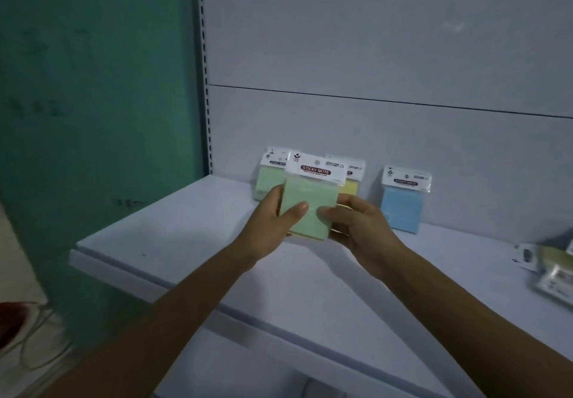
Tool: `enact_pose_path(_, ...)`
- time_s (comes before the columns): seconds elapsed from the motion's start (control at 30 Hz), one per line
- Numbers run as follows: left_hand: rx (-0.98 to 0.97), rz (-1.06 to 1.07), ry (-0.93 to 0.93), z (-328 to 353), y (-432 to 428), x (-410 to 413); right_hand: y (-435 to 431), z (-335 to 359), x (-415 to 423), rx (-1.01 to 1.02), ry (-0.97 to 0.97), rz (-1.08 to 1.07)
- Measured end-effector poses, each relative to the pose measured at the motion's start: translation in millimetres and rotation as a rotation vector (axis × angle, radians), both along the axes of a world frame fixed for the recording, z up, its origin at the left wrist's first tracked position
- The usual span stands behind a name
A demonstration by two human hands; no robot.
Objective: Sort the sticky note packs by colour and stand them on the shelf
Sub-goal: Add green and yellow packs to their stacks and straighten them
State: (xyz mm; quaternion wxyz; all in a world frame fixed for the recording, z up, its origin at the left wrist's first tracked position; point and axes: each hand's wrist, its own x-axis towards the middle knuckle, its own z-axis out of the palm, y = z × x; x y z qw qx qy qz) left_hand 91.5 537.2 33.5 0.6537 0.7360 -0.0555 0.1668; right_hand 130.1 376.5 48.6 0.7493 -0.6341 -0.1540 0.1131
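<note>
Head view.

**Held item.** A green sticky note pack (305, 211) is held above the shelf (173, 236), clear of its surface. The white header card printed "STICKY NOTE" points up and the printed face is turned toward the camera. The long axis runs close to vertical, with the top leaning slightly to the right. A yellow strip shows along the lower edge; whether it is a second pack cannot be told.

**Hands.** The left hand (269, 218) grips the pack's left edge, thumb laid across the front face and fingers curled behind. The right hand (359, 224) grips the right edge the same way, thumb tip on the front face near the left thumb.

**Standing packs.** Three packs stand upright against the back panel (372, 56), header cards up and faces forward. The standing green pack (266, 180) is at the left. The yellow pack (352, 185) is near it on the right. In this view the held pack overlaps both. The blue pack (401, 205) stands further right, apart from the yellow one.

**Edges and room.**
- The shelf's left end lies near the slotted upright (204, 87), beside a green wall (93, 87).
- Bare shelf surface extends left of the standing green pack and forward to the front lip.
- Bare shelf shows between the yellow and blue packs.
- Loose packs (552, 270), blurred, lie flat at the right border.
</note>
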Motion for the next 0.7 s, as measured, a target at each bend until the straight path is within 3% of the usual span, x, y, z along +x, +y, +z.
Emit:
enact_pose_path(0.23,0.128,0.017,-0.092,14.5,40.1,58.8,16.5,0.7,27.8,-0.022,0.002,-0.276)
enact_pose_path(0.4,0.087,0.004,0.008,8.2,83.3,95.7,20.1,-14.3,45.6,-0.062,0.017,-0.481)
enact_pose_path(0.53,0.275,-0.044,0.043,-9.5,105.3,118.6,21.6,-21.5,58.6,-0.216,-0.050,-0.600)
enact_pose_path(0.7,0.495,0.116,-0.056,-18.1,125.7,142.0,21.6,-26.2,79.8,-0.548,-0.243,-0.752)
